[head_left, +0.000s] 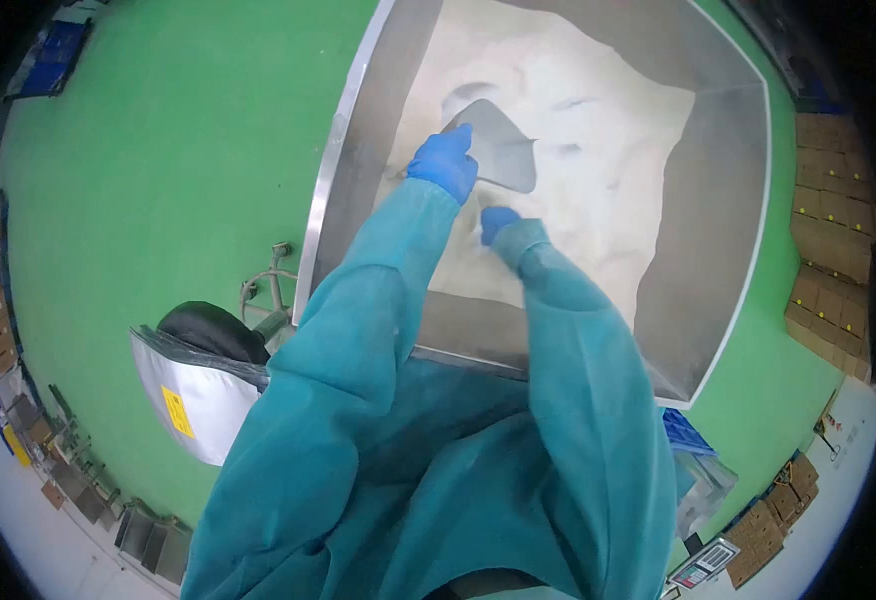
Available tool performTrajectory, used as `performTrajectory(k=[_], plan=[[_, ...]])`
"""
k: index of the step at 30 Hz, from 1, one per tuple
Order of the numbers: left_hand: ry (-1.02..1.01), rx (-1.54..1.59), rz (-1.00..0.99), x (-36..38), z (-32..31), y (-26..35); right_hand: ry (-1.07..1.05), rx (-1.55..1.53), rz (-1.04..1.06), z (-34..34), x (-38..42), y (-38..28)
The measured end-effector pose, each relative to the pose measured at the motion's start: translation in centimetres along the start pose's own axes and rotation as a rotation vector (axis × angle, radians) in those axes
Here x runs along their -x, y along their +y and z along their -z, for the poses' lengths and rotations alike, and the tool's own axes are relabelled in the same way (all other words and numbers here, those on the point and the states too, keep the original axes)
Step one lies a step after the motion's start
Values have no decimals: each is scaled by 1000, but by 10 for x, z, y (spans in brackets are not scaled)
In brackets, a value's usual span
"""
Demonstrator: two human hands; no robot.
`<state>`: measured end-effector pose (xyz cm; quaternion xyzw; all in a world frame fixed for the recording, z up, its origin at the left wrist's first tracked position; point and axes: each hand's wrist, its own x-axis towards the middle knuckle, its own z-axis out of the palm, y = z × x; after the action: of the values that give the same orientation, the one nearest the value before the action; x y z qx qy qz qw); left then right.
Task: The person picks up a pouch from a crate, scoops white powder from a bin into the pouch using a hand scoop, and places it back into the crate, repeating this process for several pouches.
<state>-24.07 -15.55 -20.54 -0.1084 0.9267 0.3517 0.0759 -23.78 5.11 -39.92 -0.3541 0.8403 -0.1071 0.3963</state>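
Observation:
My left hand [445,162], in a blue glove, is closed on the near left side of a grey scoop [503,150]. The scoop lies over white powder [588,130], which covers the floor of a large metal bin [723,190]. Below and to the right of the left hand is my right hand [498,222], also blue-gloved, low over the powder and apart from the scoop. It looks curled and a little blurred; its fingers are hidden from me.
Left of the bin, a silver bag [198,400] with a yellow label hangs by a round black object [213,330] and a metal pipe fitting [276,275]. Stacked cardboard boxes [830,220] stand along the right wall. A digital display [706,562] sits at lower right.

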Motion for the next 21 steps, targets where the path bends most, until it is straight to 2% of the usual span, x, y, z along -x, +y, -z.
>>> performTrajectory(k=[2,5,9,11,13,15,17,19,21], plan=[[6,8,-12,3,0,2,25,-16,-69,-60,-22,3],[-47,-3,9,3,8,3,80,-84,-143,-53,-12,-2],[-40,30,33,-2,12,5,40,-80,-192,59,75,-30],[2,91,50,-9,4,-6,41,13,-147,116,111,-28],[-12,106,41,-16,6,-10,27,88,-205,186,149,-42],[-50,108,39,-18,9,-9,245,204,-124,234,178,-38],[-121,88,49,-21,13,-7,198,241,-215,289,191,-59],[-96,80,-1,-23,9,-6,273,380,-256,331,197,-96],[-90,92,-6,-21,10,-7,315,438,-220,342,184,-114]])
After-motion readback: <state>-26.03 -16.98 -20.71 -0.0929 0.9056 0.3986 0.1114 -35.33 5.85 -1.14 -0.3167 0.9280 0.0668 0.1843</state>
